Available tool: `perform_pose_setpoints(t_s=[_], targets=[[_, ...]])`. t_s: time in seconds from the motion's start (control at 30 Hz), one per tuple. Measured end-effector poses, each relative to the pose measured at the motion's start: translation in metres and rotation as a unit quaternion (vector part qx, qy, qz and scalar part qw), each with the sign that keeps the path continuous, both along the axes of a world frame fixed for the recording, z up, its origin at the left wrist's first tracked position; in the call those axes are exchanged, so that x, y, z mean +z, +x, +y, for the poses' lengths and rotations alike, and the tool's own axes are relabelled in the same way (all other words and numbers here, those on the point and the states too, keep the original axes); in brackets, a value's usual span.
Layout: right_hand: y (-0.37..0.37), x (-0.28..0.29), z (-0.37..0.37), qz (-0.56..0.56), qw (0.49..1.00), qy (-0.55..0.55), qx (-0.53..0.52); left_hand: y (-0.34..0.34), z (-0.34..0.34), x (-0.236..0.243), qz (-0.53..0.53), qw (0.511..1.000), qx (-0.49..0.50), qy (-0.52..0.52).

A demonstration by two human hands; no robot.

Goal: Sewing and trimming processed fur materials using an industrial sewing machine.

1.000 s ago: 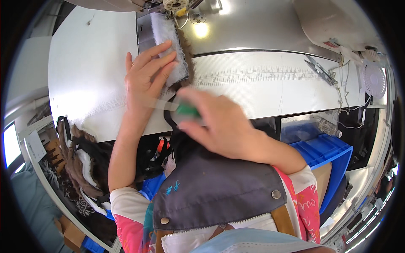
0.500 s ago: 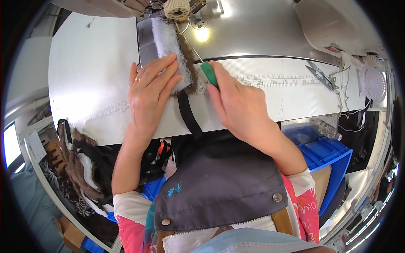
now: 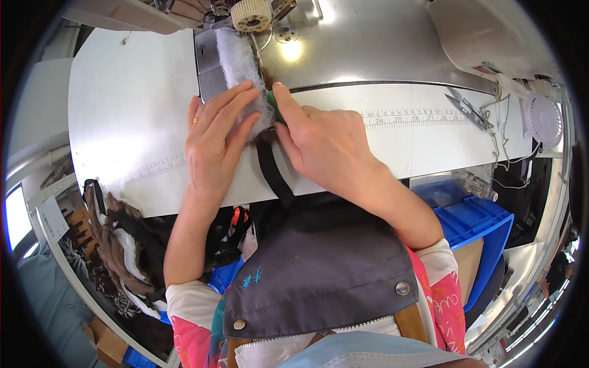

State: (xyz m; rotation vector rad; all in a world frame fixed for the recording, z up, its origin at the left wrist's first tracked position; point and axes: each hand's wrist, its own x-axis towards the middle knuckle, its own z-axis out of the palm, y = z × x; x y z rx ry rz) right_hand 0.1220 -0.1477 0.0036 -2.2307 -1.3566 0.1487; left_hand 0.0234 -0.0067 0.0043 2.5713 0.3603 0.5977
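Note:
A strip of fluffy white wadding (image 3: 236, 58) with brown fur (image 3: 268, 76) along its right edge runs from under a sewing machine head (image 3: 251, 15) toward me. My left hand (image 3: 211, 138), a ring on one finger, rests on the wadding with its fingers stretched out. My right hand (image 3: 328, 141) is closed round the green handle (image 3: 273, 105) of a thin tool, held against the fur edge. The tool's metal shaft is mostly hidden now. From the strip's near end a black band (image 3: 273, 175) hangs over the table edge.
The white table (image 3: 135, 116) carries a printed ruler scale. Thread snips (image 3: 469, 110) lie at the right beside loose cord and a small white fan (image 3: 545, 121). A blue crate (image 3: 485, 221) stands below right; fur pieces (image 3: 113, 239) hang below left.
My right hand has moved left with the green-handled tool, up against the strip's fur edge. My left hand stays on the wadding, nearly unmoved.

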Motion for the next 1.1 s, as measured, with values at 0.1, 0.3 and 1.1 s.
perform_pose_setpoints(t_s=[0.1,0.3,1.1], targets=[[0.0,0.002,-0.011,-0.031,0.995,-0.062,0.067,0.0,0.001,0.0,-0.001,1.0,-0.013,-0.006],[0.006,0.021,-0.051,0.038,0.988,-0.06,0.138,-0.002,0.004,0.0,0.002,0.999,-0.041,0.012],[-0.013,-0.005,-0.021,-0.027,0.998,0.04,-0.048,-0.005,-0.002,0.0,0.005,0.998,-0.015,0.067]])
